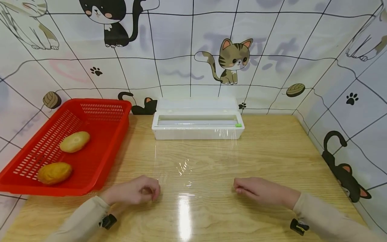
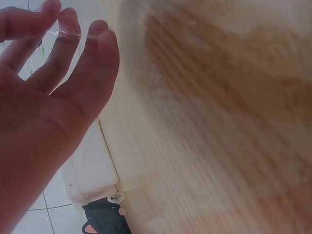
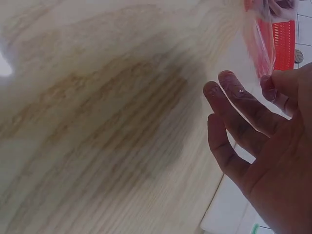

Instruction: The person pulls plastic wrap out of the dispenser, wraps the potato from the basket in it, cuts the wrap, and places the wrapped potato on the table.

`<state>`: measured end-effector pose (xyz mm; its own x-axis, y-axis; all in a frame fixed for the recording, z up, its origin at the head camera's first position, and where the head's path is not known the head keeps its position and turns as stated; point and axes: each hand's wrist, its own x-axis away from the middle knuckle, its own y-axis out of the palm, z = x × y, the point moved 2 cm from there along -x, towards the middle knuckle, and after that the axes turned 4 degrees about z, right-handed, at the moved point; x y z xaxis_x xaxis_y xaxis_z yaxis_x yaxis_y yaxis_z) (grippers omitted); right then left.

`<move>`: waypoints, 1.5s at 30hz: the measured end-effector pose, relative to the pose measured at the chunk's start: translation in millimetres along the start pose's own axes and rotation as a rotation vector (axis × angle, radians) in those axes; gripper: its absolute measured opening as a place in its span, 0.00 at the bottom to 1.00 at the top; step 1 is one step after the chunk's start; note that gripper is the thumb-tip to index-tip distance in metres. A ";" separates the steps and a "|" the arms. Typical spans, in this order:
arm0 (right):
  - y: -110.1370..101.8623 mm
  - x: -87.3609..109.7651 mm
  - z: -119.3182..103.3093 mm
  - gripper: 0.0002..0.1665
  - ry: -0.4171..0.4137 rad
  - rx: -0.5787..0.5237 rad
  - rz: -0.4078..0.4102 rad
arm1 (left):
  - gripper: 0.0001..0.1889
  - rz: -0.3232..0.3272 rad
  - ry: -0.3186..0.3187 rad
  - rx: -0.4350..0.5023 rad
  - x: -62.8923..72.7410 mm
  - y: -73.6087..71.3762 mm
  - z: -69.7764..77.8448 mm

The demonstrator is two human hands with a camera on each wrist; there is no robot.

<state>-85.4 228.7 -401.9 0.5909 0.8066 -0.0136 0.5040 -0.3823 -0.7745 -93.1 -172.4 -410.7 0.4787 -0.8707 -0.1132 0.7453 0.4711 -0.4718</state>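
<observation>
wrap: clear film (image 1: 193,158) drawn from dispenser (image 1: 198,125) at 12 o'clock, uncut | left hand (image 1: 136,191), right hand (image 1: 257,190) each pinch a near corner | potatoes (image 1: 74,141) in red basket (image 1: 99,134) at 10 o'clock; none wrapped yet

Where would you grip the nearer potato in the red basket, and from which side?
Grip the nearer potato across its short middle, coming from above. It lies flat and lengthwise on the floor of the red basket, whose raised walls probably hinder a sideways approach. The left hand is closer, but it is pinching the plastic wrap, as is the right hand.
</observation>
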 end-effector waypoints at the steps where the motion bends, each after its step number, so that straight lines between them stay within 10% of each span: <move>1: 1.7 0.8 -0.1 0.06 -0.010 0.019 0.004 | 0.12 0.000 0.010 -0.036 0.8 1.3 0.1; 12: 17.0 5.1 -4.9 0.10 -0.110 0.241 0.083 | 0.09 -0.013 -0.043 -0.388 1.1 15.7 10.6; 37: 25.0 1.5 -11.8 0.13 -0.144 0.372 0.072 | 0.13 -0.042 -0.075 -0.714 8.5 28.7 20.9; 45: 24.9 -0.4 -12.9 0.14 -0.160 0.470 0.109 | 0.17 -0.036 -0.095 -0.575 7.6 22.2 26.7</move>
<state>-64.9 213.1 -413.1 0.5017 0.8464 -0.1788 0.0851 -0.2540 -0.9635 -60.6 -164.8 -398.8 0.5171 -0.8556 -0.0216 0.4028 0.2655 -0.8760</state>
